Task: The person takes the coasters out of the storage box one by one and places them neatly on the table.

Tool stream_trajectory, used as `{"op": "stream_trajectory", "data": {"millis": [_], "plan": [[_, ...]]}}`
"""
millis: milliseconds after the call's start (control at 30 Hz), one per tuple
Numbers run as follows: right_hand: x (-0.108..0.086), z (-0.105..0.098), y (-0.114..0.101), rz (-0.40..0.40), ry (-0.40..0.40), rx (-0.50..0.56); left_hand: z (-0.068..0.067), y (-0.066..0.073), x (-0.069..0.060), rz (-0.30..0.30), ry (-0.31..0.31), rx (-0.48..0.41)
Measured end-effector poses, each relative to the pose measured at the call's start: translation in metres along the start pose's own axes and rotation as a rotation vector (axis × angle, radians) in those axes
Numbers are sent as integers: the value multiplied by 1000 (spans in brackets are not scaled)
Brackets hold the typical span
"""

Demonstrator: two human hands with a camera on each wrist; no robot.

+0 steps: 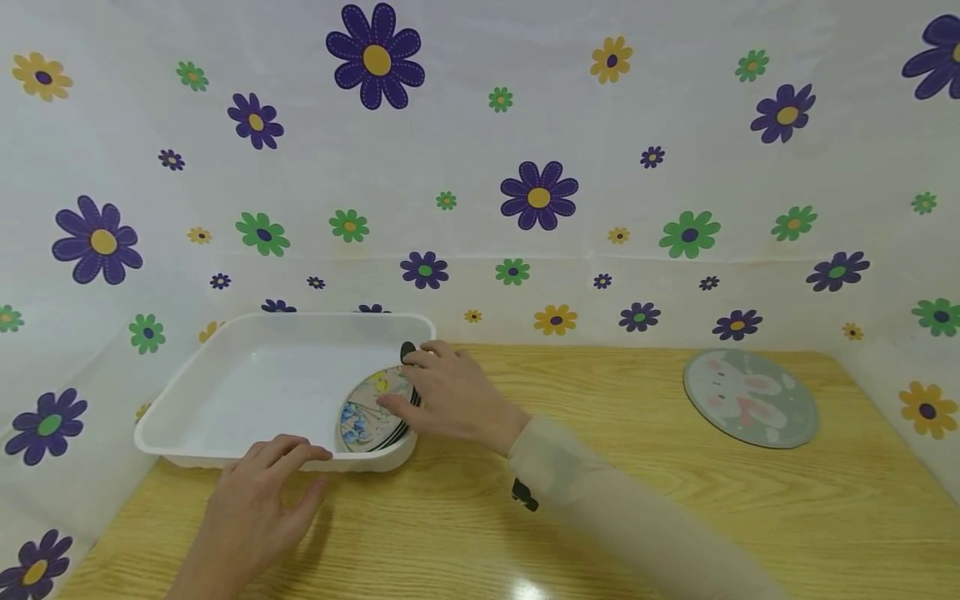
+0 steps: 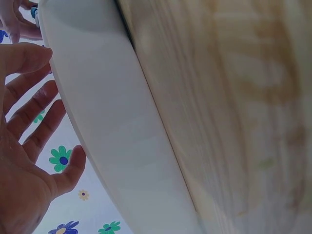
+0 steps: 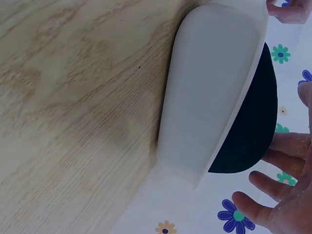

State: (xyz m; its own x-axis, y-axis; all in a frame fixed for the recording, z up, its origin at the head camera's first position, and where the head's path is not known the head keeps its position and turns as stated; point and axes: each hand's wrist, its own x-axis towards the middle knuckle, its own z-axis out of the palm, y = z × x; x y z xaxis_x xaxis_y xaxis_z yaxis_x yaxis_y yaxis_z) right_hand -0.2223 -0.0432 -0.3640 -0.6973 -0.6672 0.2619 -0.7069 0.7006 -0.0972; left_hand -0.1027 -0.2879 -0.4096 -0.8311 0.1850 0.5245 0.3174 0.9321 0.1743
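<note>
Several thin round mats (image 1: 371, 412) with flowers on top and dark edges lean in the right corner of a white plastic tray (image 1: 247, 383). My right hand (image 1: 457, 396) lies over them, its thumb on the patterned face. From the right wrist view, the dark underside of a mat (image 3: 248, 126) juts past the rim, and the spread fingers (image 3: 253, 207) of that hand reach its edge. At the tray's near rim is my left hand (image 1: 258, 500); its spread fingertips touch the rim in the left wrist view. A small dark oval piece (image 1: 407, 352) shows by my right fingertips.
On the wooden table (image 1: 600, 500), to the right, lies a round grey mat (image 1: 750, 398) printed with a pale rabbit. A white sheet (image 1: 450, 150) printed with flowers hangs behind and along the sides. The tray stands at the table's back left.
</note>
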Motion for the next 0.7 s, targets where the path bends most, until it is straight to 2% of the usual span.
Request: {"op": "stream_trajectory", "data": {"millis": [133, 233, 367, 467, 567, 700], "plan": [[3, 3, -3, -56, 132, 17, 2, -2, 3, 17, 13, -11], [5, 5, -6, -84, 255, 70, 3, -4, 5, 23, 15, -16], [10, 6, -11, -45, 365, 203, 3, -6, 9, 25, 8, -14], [14, 6, -13, 20, 401, 342, 2, -9, 12, 22, -1, -15], [19, 4, -14, 72, 401, 444, 1, -11, 16, 17, -14, -18], [24, 2, -15, 130, 337, 466, 1, -13, 20, 24, -20, -23]]}}
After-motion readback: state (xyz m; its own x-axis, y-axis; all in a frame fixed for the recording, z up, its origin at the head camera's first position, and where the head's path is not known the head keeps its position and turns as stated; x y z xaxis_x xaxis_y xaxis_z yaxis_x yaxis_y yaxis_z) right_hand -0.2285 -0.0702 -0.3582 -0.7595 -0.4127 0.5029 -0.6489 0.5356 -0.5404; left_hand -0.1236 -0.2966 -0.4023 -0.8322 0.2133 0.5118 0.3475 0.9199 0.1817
